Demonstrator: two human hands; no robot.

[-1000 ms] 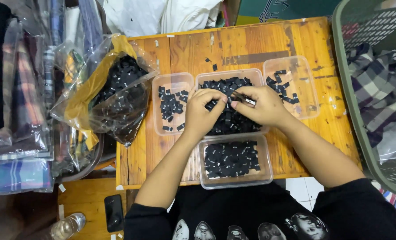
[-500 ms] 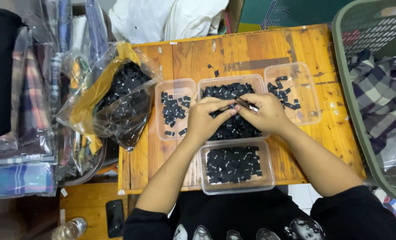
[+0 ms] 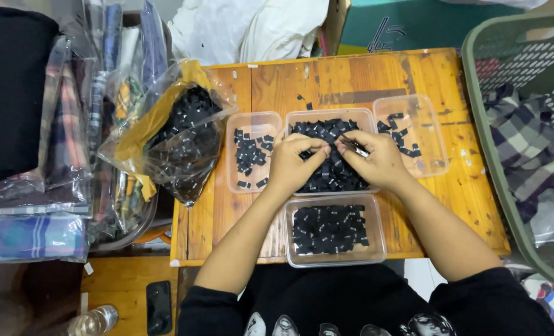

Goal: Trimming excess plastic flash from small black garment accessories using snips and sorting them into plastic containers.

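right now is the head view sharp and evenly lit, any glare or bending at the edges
Head view: even, soft light, hands sharp; glare on the clear plastic bag; wide-lens bending curves the green basket at the right edge.

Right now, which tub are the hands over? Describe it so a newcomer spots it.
On the wooden table stand four clear plastic tubs. Three sit in a back row; the one meant is the middle tub, under the left hand and right hand. It is heaped with small black pieces, while its two row neighbours hold only scattered ones.

Both hands, left hand [image 3: 293, 165] and right hand [image 3: 378, 160], meet over the middle tray [image 3: 302, 116] of black pieces [image 3: 336, 177].
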